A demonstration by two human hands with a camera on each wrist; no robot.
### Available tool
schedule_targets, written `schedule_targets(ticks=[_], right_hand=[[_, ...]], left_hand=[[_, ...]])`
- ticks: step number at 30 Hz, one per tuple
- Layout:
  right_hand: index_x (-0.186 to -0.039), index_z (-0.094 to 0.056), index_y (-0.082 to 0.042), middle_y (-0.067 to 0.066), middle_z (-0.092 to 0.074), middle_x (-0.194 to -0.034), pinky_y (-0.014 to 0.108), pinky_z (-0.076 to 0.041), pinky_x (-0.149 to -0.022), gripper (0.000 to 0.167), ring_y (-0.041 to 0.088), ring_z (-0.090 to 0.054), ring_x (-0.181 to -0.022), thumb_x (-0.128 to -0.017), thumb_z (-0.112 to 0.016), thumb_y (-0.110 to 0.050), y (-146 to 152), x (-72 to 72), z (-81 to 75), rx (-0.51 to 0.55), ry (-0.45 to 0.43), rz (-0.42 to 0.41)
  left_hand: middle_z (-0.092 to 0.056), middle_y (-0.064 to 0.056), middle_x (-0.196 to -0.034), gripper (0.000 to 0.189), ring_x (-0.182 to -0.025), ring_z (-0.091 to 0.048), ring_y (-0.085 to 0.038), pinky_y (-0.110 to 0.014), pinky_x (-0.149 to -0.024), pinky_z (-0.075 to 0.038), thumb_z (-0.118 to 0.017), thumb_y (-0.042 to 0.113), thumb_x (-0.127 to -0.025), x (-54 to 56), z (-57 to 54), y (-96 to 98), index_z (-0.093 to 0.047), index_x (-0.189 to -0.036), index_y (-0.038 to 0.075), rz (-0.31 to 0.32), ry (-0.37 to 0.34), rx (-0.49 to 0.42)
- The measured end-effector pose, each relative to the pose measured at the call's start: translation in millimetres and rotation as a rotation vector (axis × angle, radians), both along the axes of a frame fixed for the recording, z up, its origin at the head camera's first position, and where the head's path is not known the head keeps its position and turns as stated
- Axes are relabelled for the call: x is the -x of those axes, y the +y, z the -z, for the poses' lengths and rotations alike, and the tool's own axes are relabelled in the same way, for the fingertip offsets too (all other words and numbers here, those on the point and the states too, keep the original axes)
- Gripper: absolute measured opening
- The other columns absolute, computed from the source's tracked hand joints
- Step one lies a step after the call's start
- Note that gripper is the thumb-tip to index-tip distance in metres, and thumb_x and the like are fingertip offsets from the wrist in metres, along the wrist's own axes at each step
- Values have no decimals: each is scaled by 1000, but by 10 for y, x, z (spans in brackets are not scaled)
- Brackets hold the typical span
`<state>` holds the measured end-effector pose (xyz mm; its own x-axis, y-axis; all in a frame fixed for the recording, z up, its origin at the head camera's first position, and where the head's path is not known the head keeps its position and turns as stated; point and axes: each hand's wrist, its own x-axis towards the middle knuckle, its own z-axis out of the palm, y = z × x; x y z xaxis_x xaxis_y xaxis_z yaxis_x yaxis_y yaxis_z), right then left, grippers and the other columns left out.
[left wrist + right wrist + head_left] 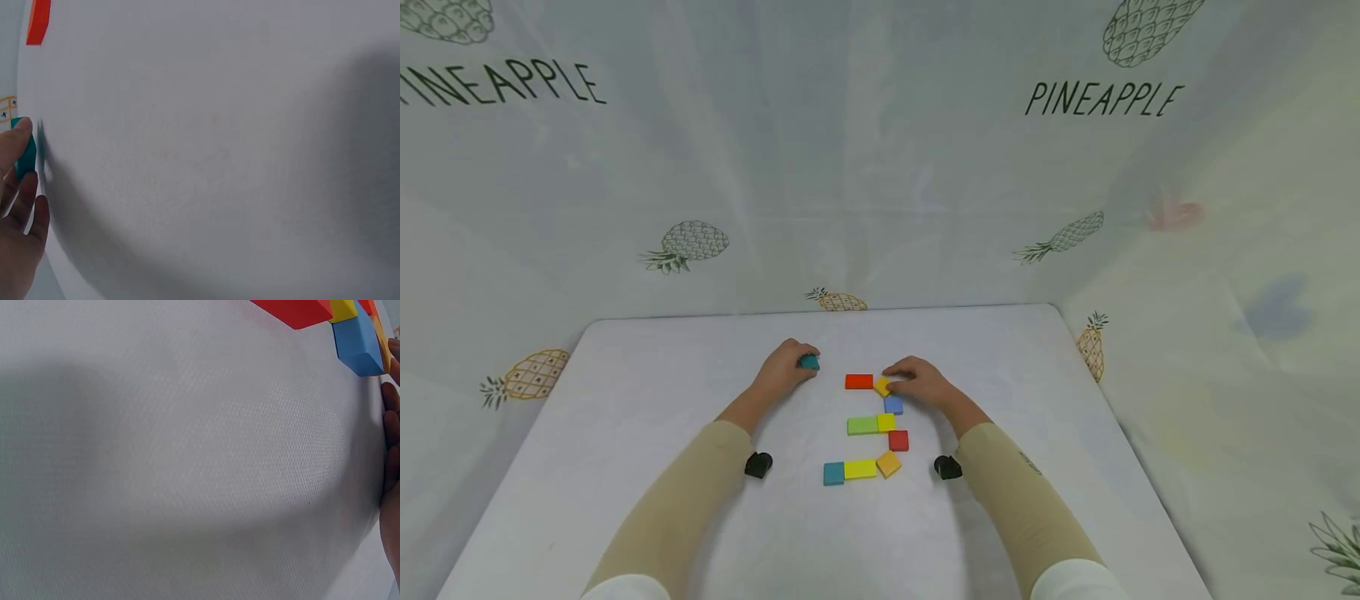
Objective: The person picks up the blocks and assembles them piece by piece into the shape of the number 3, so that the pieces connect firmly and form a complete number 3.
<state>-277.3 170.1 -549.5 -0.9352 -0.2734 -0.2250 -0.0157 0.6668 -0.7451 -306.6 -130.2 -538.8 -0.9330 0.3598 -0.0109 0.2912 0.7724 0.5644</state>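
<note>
My left hand point(780, 367) grips a small teal block point(809, 362) between thumb and fingers, left of the other blocks; in the left wrist view the teal block point(27, 156) is held just over the cloth. With thumb and finger on its sides, my right hand point(922, 383) pinches a yellow-orange block point(882, 386) at the right end of a red oblong block point(859, 382). Just below that corner lies a blue block point(893, 405), seen large in the right wrist view beside my fingertips. Part of the yellow-orange block is hidden by the fingers.
Below are a light green block point(862, 426), a yellow block point(886, 422) and a red block point(898, 440). The bottom row has a teal-blue block point(833, 473), a yellow oblong point(860, 469) and a tilted orange block point(889, 463). Black wrist cameras point(758, 465) hang under both forearms.
</note>
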Motion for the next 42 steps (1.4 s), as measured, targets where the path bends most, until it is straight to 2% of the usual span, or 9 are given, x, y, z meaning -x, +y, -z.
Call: schedule_targets(ticks=[6,10,19,27,42], right_hand=[[-117,-70,-24,-4,-59,-121,43,-41,-102,26,20,-51,-115,-91,-69,-29,7,25,19,1,6,8],[-116,-70,-24,-3,-59,-122,43,-40,-103,26,21,-51,-115,-91,-69,-30,9,35,16,4,5,9],[-117,-70,-24,-3,-59,-123,43,-40,-103,26,21,-50,-116,-91,-69,-29,15,31,26,-1,3,10],[-117,-69,-24,-3,-59,-123,43,-39,-103,26,21,-50,-115,-91,-69,-28,15,30,25,1,2,4],[-117,-70,-24,-3,-59,-123,42,-39,-103,27,20,-50,-116,-90,-69,-30,-3,10,20,-2,1,18]], left_hand=[[-58,-14,-111,40,-96,-54,-25,-41,-90,-48,-75,11,-86,-66,-24,89,-64,-124,4,34,-11,-9],[-58,-12,-109,42,-91,-52,-22,-38,-87,-48,-76,13,-86,-89,-25,163,-64,-125,6,33,-37,-1],[-58,-8,-108,41,-94,-53,-21,-36,-90,-49,-76,14,-86,-151,3,311,-65,-124,8,25,-66,21],[-59,-8,-108,41,-94,-53,-21,-36,-91,-49,-77,14,-85,-198,11,387,-65,-124,8,19,-58,40],[-60,-5,-110,40,-98,-55,-20,-36,-94,-47,-78,14,-84,-192,92,425,-67,-123,10,68,-29,68]])
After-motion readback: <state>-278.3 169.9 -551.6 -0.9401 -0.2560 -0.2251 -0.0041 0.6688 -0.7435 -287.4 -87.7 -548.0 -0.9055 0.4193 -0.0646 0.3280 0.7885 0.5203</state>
